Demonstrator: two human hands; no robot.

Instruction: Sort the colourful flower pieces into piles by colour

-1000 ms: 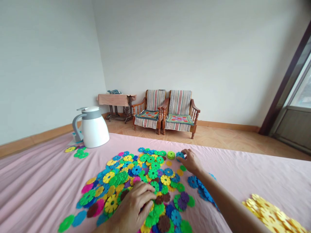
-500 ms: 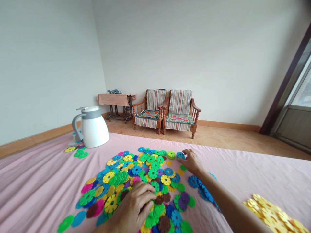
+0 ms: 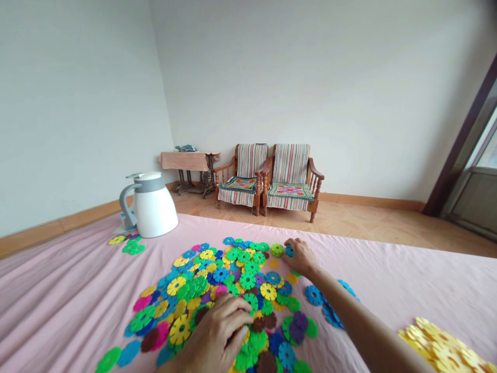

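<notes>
Many notched plastic snowflake discs (image 3: 176, 286) in green, yellow, blue, pink, purple and brown lie in a loose heap before me. My left hand (image 3: 219, 334) rests low over the front of the heap, fingers loosely bent and a little apart, with no disc visibly held. At the heap's far right edge, my right hand (image 3: 302, 257) has its fingers and thumb around a blue snowflake disc (image 3: 289, 250), partly covered by the fingers. A yellow-green snowflake disc (image 3: 277, 250) lies just left of it. Blue snowflake discs (image 3: 313, 295) are gathered beside and partly behind my right forearm.
Yellow snowflake discs (image 3: 446, 342) form a separate pile at the lower right. A white and grey jug (image 3: 156, 210) stands at the left on the pink cloth (image 3: 77, 290), with a few discs near its base. Two wooden armchairs (image 3: 291, 171) and a cloth-covered sewing table (image 3: 185, 160) are beyond.
My right hand has shifted slightly left and now covers more of the blue disc. The left hand stays about where it was. The whole view has swung slightly left.
</notes>
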